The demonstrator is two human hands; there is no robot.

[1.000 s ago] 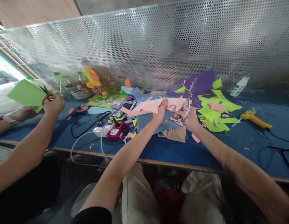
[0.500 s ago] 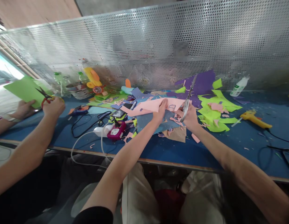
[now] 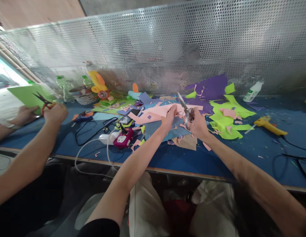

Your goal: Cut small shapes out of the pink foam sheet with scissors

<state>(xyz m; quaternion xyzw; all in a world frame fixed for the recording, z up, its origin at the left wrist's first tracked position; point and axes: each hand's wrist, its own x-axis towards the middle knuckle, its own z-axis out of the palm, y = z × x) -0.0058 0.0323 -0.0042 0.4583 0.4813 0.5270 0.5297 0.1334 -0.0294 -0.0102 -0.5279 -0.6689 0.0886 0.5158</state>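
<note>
My left hand (image 3: 169, 116) pinches a long pink foam sheet (image 3: 153, 115) over the scrap-covered middle of the table. Close to its right, my right hand (image 3: 197, 123) is wrapped round the handles of metal scissors (image 3: 183, 102), whose blades point up and to the left above the sheet. A small outlined shape shows on the pink sheet between my hands. Blue sheets and a brown piece (image 3: 186, 142) lie underneath, with pink offcuts around them.
At the left, another person's hands (image 3: 55, 113) hold scissors and a green sheet (image 3: 25, 97). A purple plug adapter (image 3: 123, 139) with cables lies left of my forearm. Rightward are green scraps (image 3: 227, 126), a yellow glue gun (image 3: 270, 125) and a white bottle (image 3: 253, 91).
The scissors in my right hand have swung from pointing up and right to up and left, over the pink sheet. My left hand has barely moved.
</note>
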